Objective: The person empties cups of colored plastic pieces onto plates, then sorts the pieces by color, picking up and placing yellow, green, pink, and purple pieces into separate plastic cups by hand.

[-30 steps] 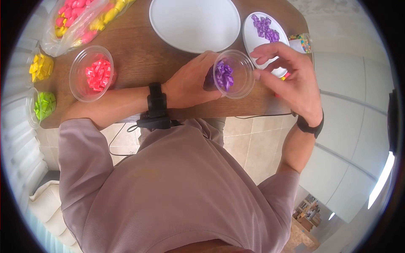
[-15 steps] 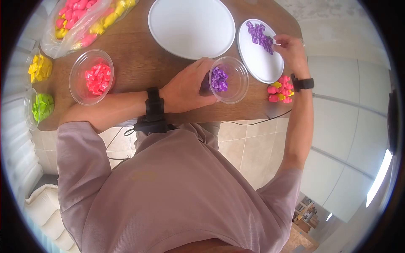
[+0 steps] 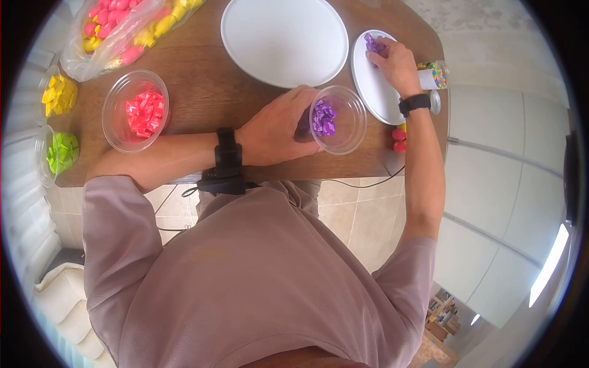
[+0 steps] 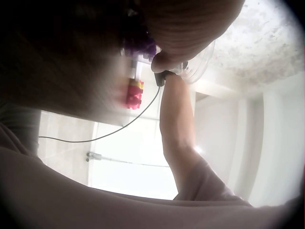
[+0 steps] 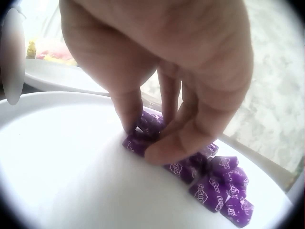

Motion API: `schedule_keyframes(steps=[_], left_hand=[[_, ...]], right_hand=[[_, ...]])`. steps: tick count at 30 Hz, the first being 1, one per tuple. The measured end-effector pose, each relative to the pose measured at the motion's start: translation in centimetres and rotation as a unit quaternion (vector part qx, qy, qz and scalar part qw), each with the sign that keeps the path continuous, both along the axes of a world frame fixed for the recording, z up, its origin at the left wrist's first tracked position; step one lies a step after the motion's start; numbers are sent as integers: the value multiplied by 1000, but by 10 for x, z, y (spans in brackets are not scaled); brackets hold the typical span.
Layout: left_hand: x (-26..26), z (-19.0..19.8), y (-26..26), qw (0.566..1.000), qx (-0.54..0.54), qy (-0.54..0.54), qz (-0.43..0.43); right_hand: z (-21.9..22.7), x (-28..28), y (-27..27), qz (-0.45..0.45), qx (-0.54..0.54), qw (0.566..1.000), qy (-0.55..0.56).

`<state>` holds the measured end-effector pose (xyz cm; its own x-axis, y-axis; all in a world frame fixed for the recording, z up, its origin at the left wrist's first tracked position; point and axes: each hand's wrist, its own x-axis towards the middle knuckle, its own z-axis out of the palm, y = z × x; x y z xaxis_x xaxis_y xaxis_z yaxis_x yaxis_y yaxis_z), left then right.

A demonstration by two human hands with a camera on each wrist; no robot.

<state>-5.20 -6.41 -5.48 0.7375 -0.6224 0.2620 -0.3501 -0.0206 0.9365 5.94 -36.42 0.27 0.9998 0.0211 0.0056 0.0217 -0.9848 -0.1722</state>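
My left hand (image 3: 276, 129) grips a clear plastic cup (image 3: 351, 122) tilted on its side, its mouth to the right, with purple wrapped candies (image 3: 323, 118) inside. On the smaller white plate (image 3: 380, 98) at the right, my right hand (image 3: 397, 64) reaches down over more purple candies (image 3: 373, 44). In the right wrist view the thumb and fingers of the right hand (image 5: 162, 86) close round a purple candy (image 5: 137, 143) at the near end of the pile, and other candies (image 5: 209, 191) lie beside it. The left wrist view shows the left hand (image 4: 190, 28) dark and close.
A large white plate (image 3: 285, 40) lies at the back centre. At left stand cups of red (image 3: 145, 110), yellow (image 3: 59, 96) and green (image 3: 62, 153) pieces, and a plastic bag (image 3: 98, 55) of pink and yellow items. Pink and yellow pieces (image 3: 399, 140) and a jar (image 3: 438, 75) are at right.
My right hand has moved from beside the cup out to the small plate and over its purple candies. The left hand still holds the cup, almost unmoved.
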Motion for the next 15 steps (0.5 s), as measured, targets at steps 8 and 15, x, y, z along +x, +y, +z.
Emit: schedule_keyframes(steps=[8, 15], left_hand=[[0, 1, 0, 1000, 11, 2, -11], [1, 1, 0, 1000, 23, -1, -6]], right_hand=[[4, 0, 0, -34, 51, 998, 19], [4, -5, -23, -19, 106, 994, -10]])
